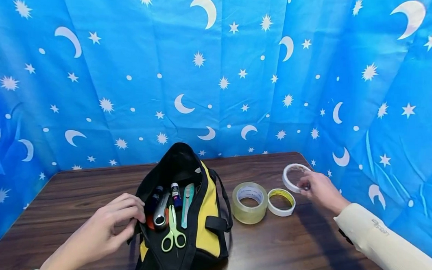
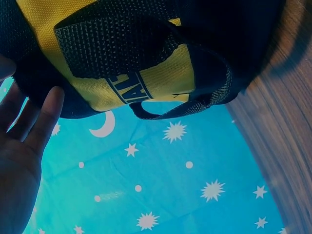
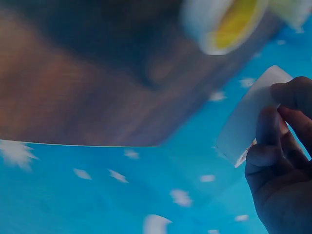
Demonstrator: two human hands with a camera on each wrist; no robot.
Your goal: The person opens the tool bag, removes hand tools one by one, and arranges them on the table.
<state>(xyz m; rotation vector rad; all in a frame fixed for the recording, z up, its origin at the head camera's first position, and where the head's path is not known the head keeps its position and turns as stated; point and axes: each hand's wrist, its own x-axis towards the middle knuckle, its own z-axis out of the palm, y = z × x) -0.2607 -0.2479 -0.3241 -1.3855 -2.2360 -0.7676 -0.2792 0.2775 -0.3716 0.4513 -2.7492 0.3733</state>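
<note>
In the head view my right hand (image 1: 319, 189) pinches a white roll of tape (image 1: 290, 177) by its near edge, held up at the right side of the table. The right wrist view shows the thumb and fingers on that tape roll (image 3: 248, 117). My left hand (image 1: 114, 219) pinches the left rim of a black and yellow tool bag (image 1: 208, 220) that stands unzipped. Inside it are green scissors (image 1: 174, 234), a teal utility knife (image 1: 186, 207), a glue stick (image 1: 175, 194) and a grey metal tool (image 1: 160, 213), partly hidden.
Right of the bag, a wide clear tape roll (image 1: 248, 216) lies beside a smaller white roll with a yellow core (image 1: 281, 212). The wooden table (image 1: 88, 193) ends at a blue curtain (image 1: 161, 67) with moons and stars. A strap loop (image 1: 218, 224) sticks out from the bag.
</note>
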